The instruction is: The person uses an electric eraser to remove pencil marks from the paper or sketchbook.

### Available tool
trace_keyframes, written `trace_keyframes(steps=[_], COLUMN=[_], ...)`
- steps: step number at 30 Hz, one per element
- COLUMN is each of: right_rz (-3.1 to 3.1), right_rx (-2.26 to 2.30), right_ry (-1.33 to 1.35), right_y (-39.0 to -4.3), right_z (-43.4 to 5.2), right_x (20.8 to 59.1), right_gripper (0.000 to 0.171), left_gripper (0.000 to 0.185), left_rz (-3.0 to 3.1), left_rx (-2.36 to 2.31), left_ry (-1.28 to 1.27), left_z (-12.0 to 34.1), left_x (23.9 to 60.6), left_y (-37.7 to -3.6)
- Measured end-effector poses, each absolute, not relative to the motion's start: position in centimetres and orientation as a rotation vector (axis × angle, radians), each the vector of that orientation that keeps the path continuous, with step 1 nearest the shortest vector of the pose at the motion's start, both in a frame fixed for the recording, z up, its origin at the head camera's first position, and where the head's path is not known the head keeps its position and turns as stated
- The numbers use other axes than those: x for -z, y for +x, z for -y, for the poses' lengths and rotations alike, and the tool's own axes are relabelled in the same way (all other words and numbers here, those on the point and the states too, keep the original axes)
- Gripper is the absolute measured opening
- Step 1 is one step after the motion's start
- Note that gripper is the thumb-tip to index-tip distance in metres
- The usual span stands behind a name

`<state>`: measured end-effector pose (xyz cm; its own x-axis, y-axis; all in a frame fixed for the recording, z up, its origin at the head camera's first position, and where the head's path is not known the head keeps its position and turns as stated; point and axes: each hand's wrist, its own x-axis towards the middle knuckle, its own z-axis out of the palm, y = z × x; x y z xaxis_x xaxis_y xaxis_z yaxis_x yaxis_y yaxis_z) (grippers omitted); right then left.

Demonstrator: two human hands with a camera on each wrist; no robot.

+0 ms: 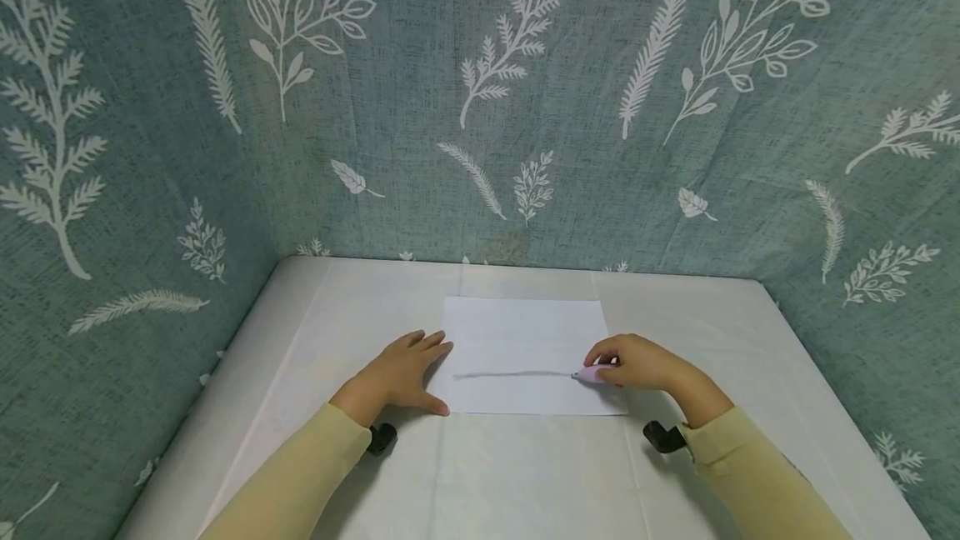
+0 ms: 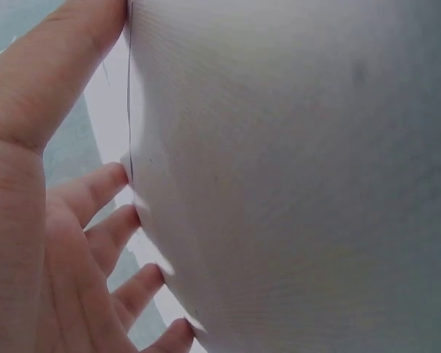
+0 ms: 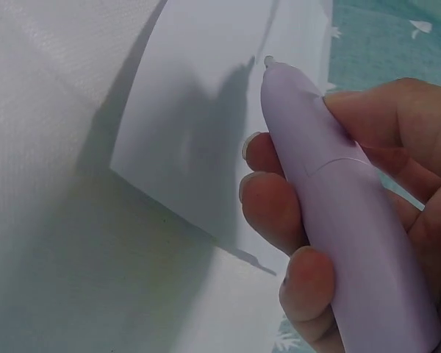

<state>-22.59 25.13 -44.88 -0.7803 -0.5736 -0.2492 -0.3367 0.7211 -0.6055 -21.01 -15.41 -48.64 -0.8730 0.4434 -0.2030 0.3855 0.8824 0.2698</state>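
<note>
The right hand [image 1: 637, 362] grips a lilac pen [image 3: 338, 198], fingers curled around it, its tip on a sheet of paper [image 1: 525, 340] at the right end of a grey line [image 1: 510, 374]. The left hand [image 1: 401, 375] lies flat with fingers spread, pressing the paper's left edge onto the white table [image 1: 525, 473].

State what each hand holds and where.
The right hand grips a lilac plastic pen-shaped tool around its barrel. The left hand holds nothing, resting flat at the white paper sheet.
</note>
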Motion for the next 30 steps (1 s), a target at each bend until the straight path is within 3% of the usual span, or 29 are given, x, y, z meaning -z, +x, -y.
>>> trace_keyframes(steps=[30], right_rz=[-2.527], right_rx=[0.734], right_ry=[-0.705], right_y=[-22.87], right_z=[-24.71], right_x=[45.04], right_gripper=[0.018], left_gripper=[0.105], left_rz=[-2.747], left_rx=[-0.314], left_ry=[0.628], left_z=[15.53], left_x=[48.27], left_y=[-20.93])
